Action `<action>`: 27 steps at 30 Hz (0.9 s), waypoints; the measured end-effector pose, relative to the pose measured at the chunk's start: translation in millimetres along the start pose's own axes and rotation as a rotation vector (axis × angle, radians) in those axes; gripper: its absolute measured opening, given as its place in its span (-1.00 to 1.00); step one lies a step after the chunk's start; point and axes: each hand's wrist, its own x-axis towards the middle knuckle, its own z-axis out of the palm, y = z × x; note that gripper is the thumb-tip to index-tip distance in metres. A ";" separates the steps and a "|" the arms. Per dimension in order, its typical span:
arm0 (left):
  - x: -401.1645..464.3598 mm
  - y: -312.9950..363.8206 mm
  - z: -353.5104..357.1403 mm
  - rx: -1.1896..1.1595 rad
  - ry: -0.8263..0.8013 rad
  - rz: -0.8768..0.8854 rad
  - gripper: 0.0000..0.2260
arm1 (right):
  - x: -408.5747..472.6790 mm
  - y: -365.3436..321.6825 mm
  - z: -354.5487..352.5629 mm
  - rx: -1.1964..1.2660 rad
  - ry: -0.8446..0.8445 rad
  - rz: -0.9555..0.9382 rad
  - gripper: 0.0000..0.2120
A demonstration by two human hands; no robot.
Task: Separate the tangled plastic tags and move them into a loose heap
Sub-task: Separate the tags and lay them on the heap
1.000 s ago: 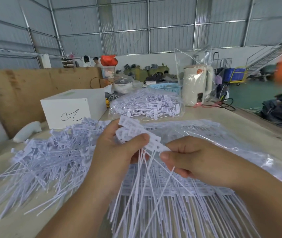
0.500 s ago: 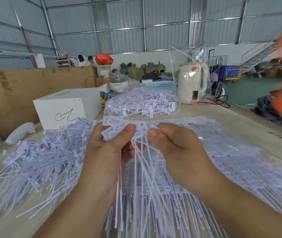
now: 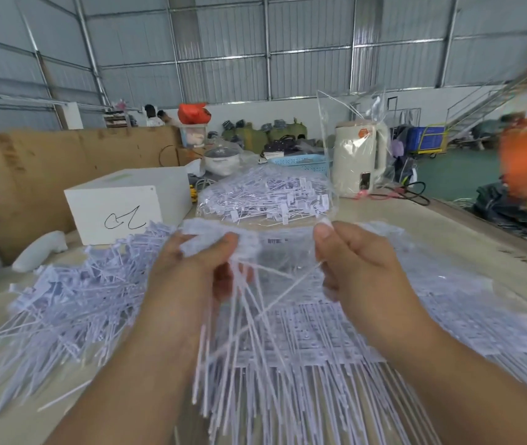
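- The pale beige flat worktop [image 3: 467,226] carries everything; its bare surface shows at the far right and looks smooth and matt.
- A wide sheet of white plastic tags still joined in neat rows [image 3: 304,342] lies near the middle, flat heads printed with dark marks, thin stiff tails fanning toward the near edge.
- The loose heap of separated white plastic tags [image 3: 73,300] spreads across the left of the worktop, tails crossing at every angle; this is where freed tags belong.
- A white rectangular box with a black scribble [image 3: 121,208] stands at the far left, and a clear plastic bag of white tags [image 3: 265,200] sits just beyond the hands.
- Change: half a second ago the hands met at one bunch of tag heads; now they have drawn apart sideways, and the bunch is splitting between them. I judge that the tangle is yielding, with a few tags ready for the heap.
- The left hand [image 3: 198,264] grips a blurred clump of white tag heads [image 3: 214,236], thumb over fingers, many tails hanging below.
- The right hand [image 3: 355,261] pinches a small piece at thumb and forefinger; its thin tail slants down toward the left hand.
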 end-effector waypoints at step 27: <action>-21.7 -13.8 25.7 0.147 -0.376 0.052 -0.51 | -10.8 9.6 27.4 0.375 -0.044 0.407 -0.80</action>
